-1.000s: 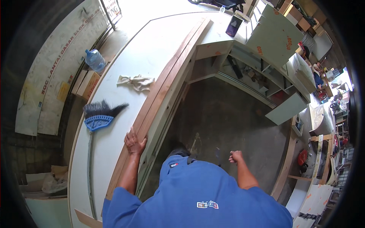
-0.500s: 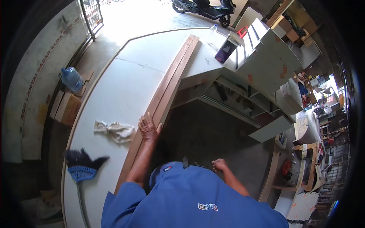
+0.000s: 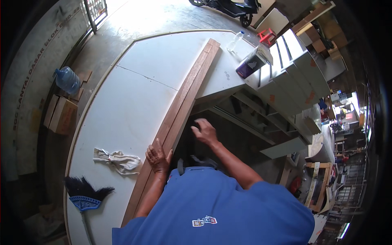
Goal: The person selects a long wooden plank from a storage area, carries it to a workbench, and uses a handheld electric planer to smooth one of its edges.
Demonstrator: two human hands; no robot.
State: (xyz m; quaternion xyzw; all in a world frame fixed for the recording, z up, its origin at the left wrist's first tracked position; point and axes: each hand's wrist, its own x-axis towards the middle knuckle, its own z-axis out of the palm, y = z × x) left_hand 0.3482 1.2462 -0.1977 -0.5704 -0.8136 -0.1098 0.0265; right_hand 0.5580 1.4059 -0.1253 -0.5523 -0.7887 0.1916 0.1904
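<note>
Two long brown wooden strips (image 3: 183, 103) lie side by side along the right edge of a white work table (image 3: 118, 104). My left hand (image 3: 158, 157) rests flat on the near part of the strips, its thumb toward their right edge. Over the dark gap right of the strips hangs my right hand (image 3: 205, 131), apart from the wood. Its fingers are loosely bent and slightly blurred, and nothing shows between them. A knotted pair of whitish cloth gloves (image 3: 117, 161) lies left of my left hand.
A black-bristled broom with a blue head (image 3: 85, 202) lies at the table's near left. At the far end stand a clear bottle (image 3: 235, 41) and a dark purple can (image 3: 251, 64), beside pale cabinet panels (image 3: 298, 81). A water jug (image 3: 67, 80) sits on boxes beyond the left edge.
My right hand has risen from low beside my body, up and left toward the strips, and its fingers have loosened. My left hand stays on the wood. The whole view has shifted slightly.
</note>
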